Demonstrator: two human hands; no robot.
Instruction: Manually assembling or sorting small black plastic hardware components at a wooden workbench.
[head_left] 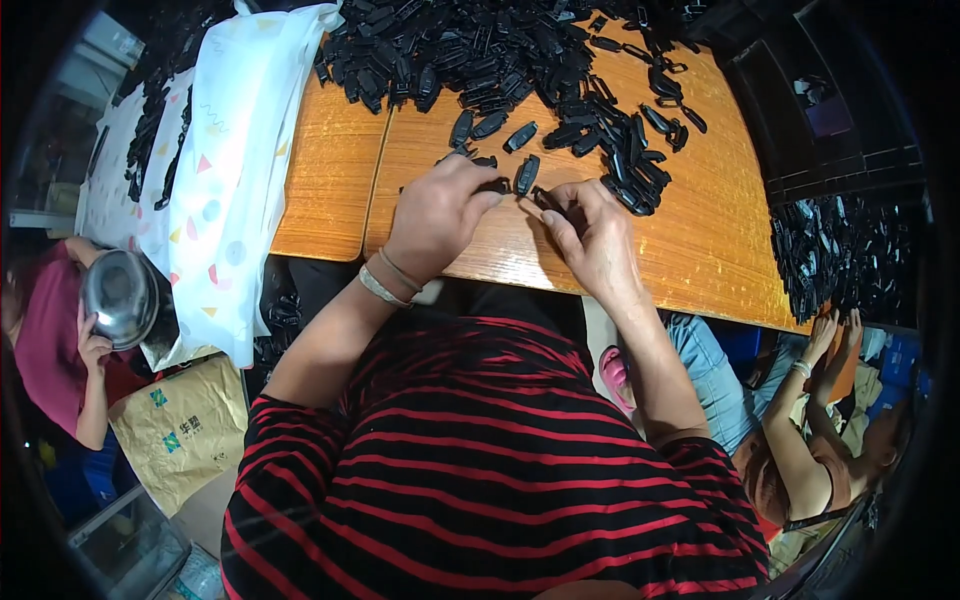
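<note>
My left hand [438,212], with a bracelet at the wrist, pinches a small black plastic part [496,186] just above the wooden table [490,262]. Opposite it, my right hand [598,238] has thumb and fingers closed on another black plastic part [546,200], mostly covered by the fingers. Between the two hands lies a black oval casing [527,175] that resembles a key-fob shell. More such casings [521,137] rest a little beyond my fingertips. Whether the two held parts touch each other, I cannot tell.
A big heap of black casings [450,60] covers the far side, with a looser row [630,165] to the right. White patterned sheeting [235,140] hangs at the left. One person there holds a metal bowl [120,298]; another works at right beside a second pile [835,260].
</note>
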